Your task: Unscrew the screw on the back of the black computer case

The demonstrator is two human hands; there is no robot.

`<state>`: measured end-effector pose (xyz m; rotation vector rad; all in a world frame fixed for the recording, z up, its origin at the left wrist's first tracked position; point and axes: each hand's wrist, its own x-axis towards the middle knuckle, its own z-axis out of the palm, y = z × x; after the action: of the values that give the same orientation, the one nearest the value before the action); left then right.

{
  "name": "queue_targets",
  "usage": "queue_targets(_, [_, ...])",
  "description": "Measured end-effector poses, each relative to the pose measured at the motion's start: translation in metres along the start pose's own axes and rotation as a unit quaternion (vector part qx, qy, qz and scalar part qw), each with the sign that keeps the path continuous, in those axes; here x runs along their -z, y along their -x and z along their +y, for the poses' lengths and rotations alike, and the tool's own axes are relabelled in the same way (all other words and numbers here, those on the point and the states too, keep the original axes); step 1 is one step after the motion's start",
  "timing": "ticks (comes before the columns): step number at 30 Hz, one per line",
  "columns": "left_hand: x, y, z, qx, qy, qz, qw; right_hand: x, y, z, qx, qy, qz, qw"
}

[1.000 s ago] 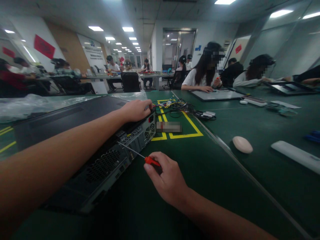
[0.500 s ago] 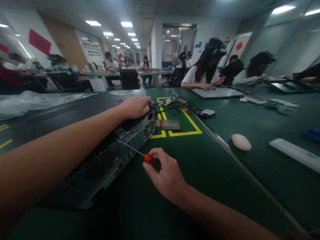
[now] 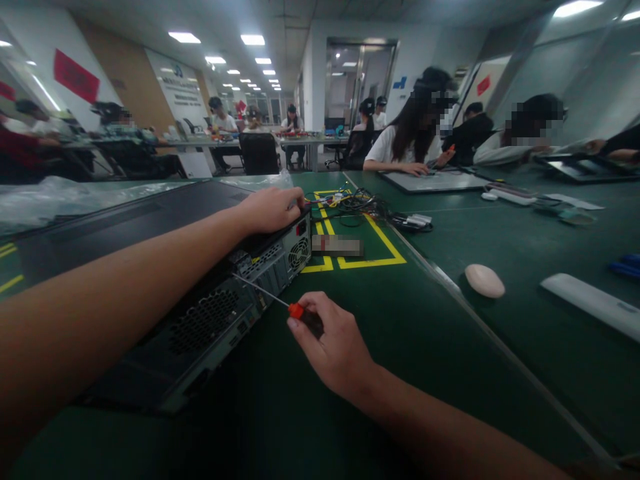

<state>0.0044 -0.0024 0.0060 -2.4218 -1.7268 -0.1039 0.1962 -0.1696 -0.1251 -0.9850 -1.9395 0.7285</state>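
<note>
A black desktop computer case point(image 3: 150, 267) lies flat on the green table mat point(image 3: 400, 333), its rear panel with fan grille facing right. My left hand point(image 3: 273, 208) rests palm-down on the case's far top corner, fingers curled over the edge. My right hand point(image 3: 333, 347) grips a screwdriver point(image 3: 280, 301) with a red and black handle. The thin metal shaft points left and its tip touches the rear panel near the upper edge.
A tangle of cables point(image 3: 360, 207) lies inside a yellow-taped rectangle behind the case. A white mouse point(image 3: 484, 280) and a white keyboard point(image 3: 590, 303) lie to the right. Clear plastic wrap point(image 3: 75, 193) lies at far left. Other people work at tables behind.
My right hand has turned slightly on the screwdriver handle, hiding more of the red part. The view has tilted a little. My left hand stays on the case.
</note>
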Motion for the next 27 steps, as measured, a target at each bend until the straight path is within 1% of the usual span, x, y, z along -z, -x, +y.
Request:
queue_targets(15, [-0.0024,-0.0017,-0.0034,-0.014,0.005,0.002,1.0,-0.0005,-0.0007,0.0005,0.004,-0.014,0.007,1.0])
queue_targets(27, [-0.0044,-0.0021,-0.0045,-0.023,0.013,0.012,1.0,0.001,-0.0005,-0.0021,0.018,0.025,0.002,1.0])
